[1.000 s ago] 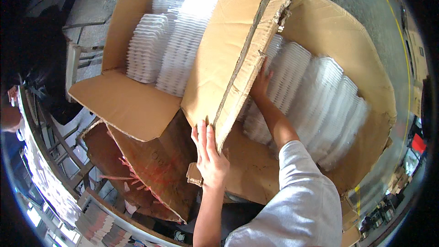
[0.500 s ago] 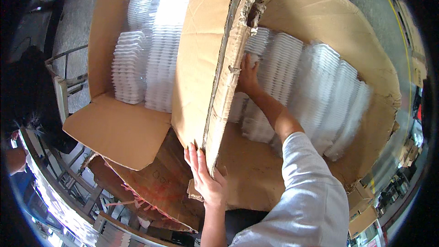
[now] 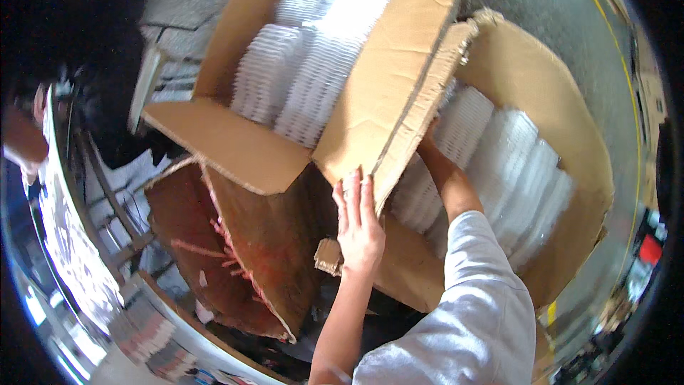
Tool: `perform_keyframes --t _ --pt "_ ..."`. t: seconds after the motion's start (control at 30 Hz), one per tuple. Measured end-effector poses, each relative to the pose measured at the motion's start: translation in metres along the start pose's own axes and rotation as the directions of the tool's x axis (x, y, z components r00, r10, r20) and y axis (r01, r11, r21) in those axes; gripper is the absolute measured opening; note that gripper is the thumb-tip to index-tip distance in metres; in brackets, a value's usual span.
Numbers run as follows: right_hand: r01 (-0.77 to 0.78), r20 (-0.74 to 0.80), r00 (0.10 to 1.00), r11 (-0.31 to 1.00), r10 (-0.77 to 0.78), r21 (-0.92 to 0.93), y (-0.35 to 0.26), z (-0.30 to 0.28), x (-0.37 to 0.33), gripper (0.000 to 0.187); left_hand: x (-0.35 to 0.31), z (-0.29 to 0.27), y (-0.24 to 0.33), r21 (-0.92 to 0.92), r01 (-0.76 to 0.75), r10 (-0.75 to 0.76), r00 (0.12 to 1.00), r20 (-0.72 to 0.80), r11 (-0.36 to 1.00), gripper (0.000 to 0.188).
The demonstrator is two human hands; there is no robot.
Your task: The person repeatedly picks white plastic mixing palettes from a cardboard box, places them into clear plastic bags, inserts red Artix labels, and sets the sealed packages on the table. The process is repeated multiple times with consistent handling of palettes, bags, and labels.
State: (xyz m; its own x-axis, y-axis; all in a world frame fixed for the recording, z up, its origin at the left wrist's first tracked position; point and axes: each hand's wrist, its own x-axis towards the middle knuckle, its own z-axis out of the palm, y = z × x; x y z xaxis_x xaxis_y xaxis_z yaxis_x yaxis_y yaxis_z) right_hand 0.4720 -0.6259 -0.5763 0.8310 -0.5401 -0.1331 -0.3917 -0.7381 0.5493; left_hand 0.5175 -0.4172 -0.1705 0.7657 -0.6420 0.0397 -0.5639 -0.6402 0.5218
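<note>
- Clear ribbed plastic trays (image 3: 499, 164), stacked on edge in rows, fill the big brown cardboard box w/ torn corrugated edge (image 3: 548, 93) at centre-right of frame; looks nearly full, no tray visibly lifted out.
- Second open brown cardboard box (image 3: 235, 150) at upper centre holds more rows of white/clear plastic trays (image 3: 313, 64); also looks full.
- Progress, judged: early stage. Both boxes are open, flaps up, stacks seem intact; pulling trays out is not yet done as far as can be seen.
- Left hand (image 3: 358, 224), centre of frame: fingers straight and spread flat, palm pressed on the torn corrugated cardboard flap (image 3: 420, 107) btwn the two boxes. Not clenched, holding nothing, just bracing the flap.
- Right hand (image 3: 429, 135): reaches past the flap's edge into the right box, among the trays next to the flap. Fingers hidden behind cardboard, so can't tell if curled round a tray or loose. Forearm bare, grey sleeve (image 3: 477, 299) at lower centre-right.
- Lower left: reddish-brown flattened cardboard pieces (image 3: 249, 257) under the boxes, metal rack frame (image 3: 114, 199) beside them.
- Grey concrete floor (image 3: 556, 0) at upper right, w/ a yellow line.
</note>
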Motion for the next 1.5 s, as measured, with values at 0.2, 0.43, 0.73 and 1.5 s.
perform_keyframes --t 0.2,0.43,0.73,1.5 --pt "-0.131 0.366 0.906 0.679 -0.215 0.723 0.140 -0.171 -0.052 0.111 -0.007 0.001 -0.001 0.016 0.072 -0.072 0.997 0.003 0.997 0.061" --pt "-0.463 0.390 0.886 -0.482 -0.251 0.744 0.264 -0.243 -0.149 0.074 -0.011 -0.026 0.007 -0.171 0.158 -0.122 0.971 0.204 0.973 0.059" --pt "-0.569 -0.276 0.717 -0.766 -0.640 0.299 0.232 -0.371 -0.155 0.077 -0.119 -0.187 0.020 -0.777 -0.009 0.078 0.996 0.052 0.630 0.133" --pt "0.774 0.081 -0.575 -0.509 -0.814 0.377 -0.026 -0.728 -0.584 0.069 -0.605 -0.217 0.097 -0.730 -0.664 -0.986 -0.095 -0.134 0.163 0.075"
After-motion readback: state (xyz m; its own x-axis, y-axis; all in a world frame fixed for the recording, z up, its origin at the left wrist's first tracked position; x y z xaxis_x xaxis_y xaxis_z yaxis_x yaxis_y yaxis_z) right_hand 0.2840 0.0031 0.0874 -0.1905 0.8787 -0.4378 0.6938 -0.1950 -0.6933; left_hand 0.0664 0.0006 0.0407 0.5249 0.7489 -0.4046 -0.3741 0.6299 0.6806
